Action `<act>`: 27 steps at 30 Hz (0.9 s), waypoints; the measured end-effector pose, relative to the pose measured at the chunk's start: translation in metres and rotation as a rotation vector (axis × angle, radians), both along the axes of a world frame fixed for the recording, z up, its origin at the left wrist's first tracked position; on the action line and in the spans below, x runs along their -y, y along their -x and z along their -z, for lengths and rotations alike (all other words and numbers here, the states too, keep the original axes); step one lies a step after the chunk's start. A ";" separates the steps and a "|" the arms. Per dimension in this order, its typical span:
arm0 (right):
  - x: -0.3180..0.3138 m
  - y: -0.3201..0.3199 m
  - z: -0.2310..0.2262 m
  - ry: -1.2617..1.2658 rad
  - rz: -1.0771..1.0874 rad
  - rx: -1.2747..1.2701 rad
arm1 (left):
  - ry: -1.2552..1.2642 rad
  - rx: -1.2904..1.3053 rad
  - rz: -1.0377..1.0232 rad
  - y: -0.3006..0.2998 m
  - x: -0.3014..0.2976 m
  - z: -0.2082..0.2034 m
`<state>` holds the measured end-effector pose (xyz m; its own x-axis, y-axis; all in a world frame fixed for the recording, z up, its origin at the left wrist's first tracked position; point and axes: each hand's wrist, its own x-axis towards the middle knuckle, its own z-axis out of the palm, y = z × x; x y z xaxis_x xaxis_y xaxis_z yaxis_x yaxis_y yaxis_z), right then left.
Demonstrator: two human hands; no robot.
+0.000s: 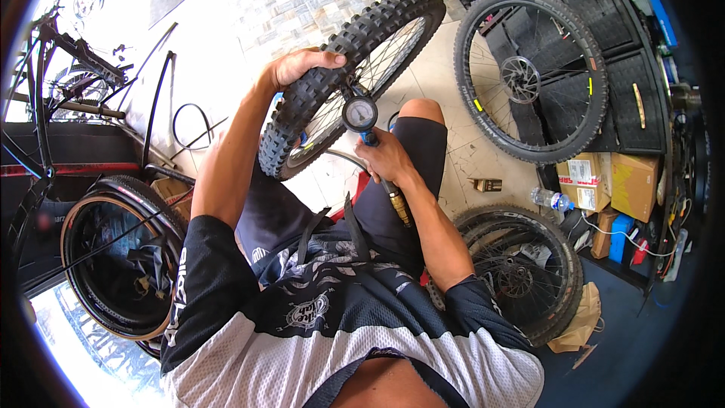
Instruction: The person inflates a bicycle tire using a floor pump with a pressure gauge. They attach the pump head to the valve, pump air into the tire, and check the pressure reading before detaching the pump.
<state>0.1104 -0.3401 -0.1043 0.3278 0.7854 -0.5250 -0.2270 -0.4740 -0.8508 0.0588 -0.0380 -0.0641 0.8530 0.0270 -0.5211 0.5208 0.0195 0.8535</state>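
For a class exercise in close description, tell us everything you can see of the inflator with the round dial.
The hand-held inflator has a round dial with a pale face and dark rim, a blue section beneath it, and a brass-coloured, metallic-looking fitting at its lower end. The right hand grips its middle, hiding much of it. It slants down rightward in the picture, dial facing the camera, partly overlapping the wheel in view. Whether it is joined to the wheel cannot be told.

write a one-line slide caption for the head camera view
Left hand grips a knobby tire; right hand holds an inflator with a round gauge, another wheel nearby.
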 end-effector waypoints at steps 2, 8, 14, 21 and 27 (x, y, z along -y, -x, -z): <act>0.000 0.001 0.001 -0.011 0.012 -0.022 | 0.003 0.022 0.012 0.000 0.000 -0.001; -0.001 0.000 0.003 0.021 -0.006 0.022 | 0.032 0.038 0.021 0.002 -0.003 0.003; 0.000 -0.001 0.003 0.024 -0.022 0.029 | 0.024 0.020 0.040 0.002 -0.007 0.008; -0.001 -0.001 0.000 0.023 -0.029 0.040 | -0.016 0.010 0.040 0.003 -0.006 0.002; -0.001 -0.001 -0.002 0.021 -0.027 0.041 | 0.009 0.021 0.032 0.004 -0.004 0.000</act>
<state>0.1116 -0.3391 -0.1027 0.3282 0.7829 -0.5285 -0.1795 -0.4976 -0.8486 0.0548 -0.0342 -0.0641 0.8642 -0.0056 -0.5031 0.5031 0.0111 0.8642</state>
